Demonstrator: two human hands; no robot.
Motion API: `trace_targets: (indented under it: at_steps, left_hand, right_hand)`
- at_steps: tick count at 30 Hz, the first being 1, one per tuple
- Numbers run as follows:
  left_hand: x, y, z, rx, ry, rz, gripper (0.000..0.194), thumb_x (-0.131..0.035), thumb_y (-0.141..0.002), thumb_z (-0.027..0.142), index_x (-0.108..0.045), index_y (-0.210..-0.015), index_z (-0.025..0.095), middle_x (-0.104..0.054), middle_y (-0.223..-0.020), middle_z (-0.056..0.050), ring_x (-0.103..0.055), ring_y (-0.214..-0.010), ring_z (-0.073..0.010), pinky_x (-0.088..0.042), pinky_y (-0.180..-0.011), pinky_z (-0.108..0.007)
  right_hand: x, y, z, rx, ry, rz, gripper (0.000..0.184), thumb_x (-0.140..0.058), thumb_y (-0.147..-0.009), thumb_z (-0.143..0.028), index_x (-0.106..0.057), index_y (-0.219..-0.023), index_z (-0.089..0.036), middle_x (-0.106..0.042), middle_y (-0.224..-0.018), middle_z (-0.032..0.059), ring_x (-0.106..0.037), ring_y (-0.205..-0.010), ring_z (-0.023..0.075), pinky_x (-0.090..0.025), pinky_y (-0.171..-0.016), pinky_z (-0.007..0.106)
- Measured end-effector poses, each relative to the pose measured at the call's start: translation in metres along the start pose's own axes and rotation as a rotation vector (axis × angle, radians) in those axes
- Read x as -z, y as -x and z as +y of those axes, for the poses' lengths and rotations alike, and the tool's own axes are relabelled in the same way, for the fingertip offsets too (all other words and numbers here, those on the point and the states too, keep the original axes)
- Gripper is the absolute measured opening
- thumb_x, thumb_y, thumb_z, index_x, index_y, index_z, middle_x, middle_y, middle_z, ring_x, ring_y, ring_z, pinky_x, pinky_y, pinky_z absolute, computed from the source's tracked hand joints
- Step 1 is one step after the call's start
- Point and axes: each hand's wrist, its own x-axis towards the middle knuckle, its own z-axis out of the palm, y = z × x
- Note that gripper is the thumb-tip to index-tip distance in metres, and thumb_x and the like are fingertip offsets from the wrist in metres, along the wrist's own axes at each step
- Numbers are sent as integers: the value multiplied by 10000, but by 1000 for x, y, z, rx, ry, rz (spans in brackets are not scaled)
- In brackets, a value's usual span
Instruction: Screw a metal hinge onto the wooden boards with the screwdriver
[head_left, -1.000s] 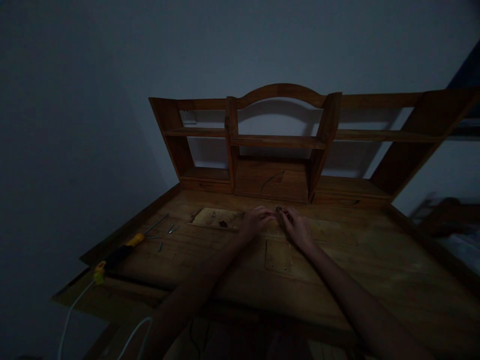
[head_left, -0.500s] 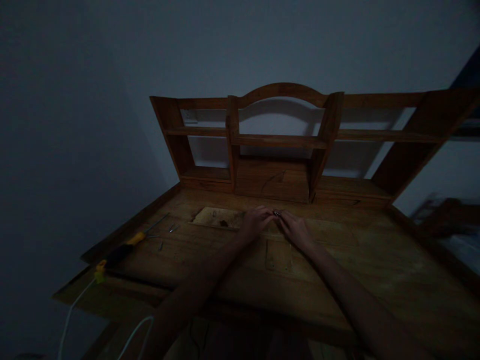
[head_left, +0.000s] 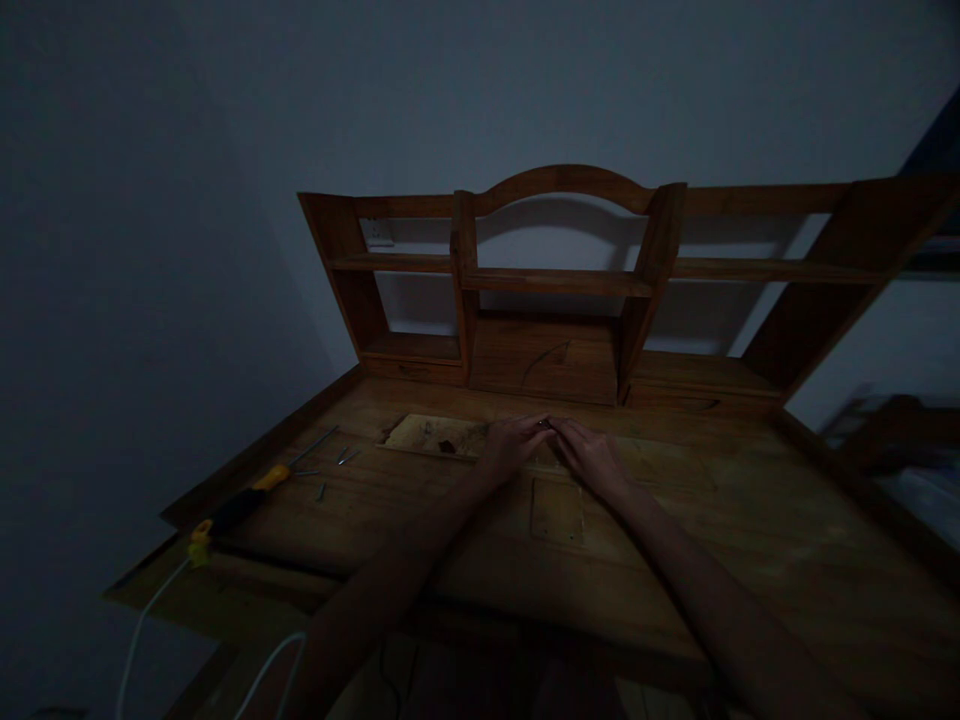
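My left hand (head_left: 514,445) and my right hand (head_left: 589,452) meet over the wooden desk top (head_left: 420,490), fingertips pinched together. Between them is a small shiny metal piece (head_left: 544,424), too small and dark to name; both hands appear to grip it. Beneath my left hand lies a pale strip of wood (head_left: 416,434) with dark stains, partly covered by the hand. A small square wooden panel (head_left: 556,511) with little holes sits in the desk surface just in front of my hands.
A yellow and black screwdriver (head_left: 244,505) rests at the desk's left side, a white cord (head_left: 150,608) hanging near its handle. Close to its shaft lie several small screws (head_left: 321,492). Behind my hands rises a wooden shelf unit (head_left: 555,283) against the wall.
The fingertips have shifted slightly left and closed further around the small metal piece, which shows less than before. The screwdriver and screws have stayed in place.
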Motion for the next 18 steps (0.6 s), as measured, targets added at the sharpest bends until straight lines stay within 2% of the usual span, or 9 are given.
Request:
trace_targets:
  at_steps: [11,18]
  left_hand:
    - [-1,-2,1,-53,-3,-31,382,-631,-906,300,-610,-1277,209,-699,-1131,-69,-687,-976,-189,-567,-847,-308]
    - [2,-3,3,-118,-15,-77,389,-566,-951,356,-569,-1312,211,-679,-1132,-71,-657,-1032,-195,-542,-888,-321]
  right_hand:
    - [-1,0,4,-6,-40,20,371,-413,-995,-259,-523,-1344,-199,-659,-1247,97,-676,-1039,222,-562,-867,360]
    - [1,-1,3,-13,-63,16,360,-391,-1007,-295,-532,-1325,-201,-662,-1233,102,-667,-1058,228,-553,-898,388]
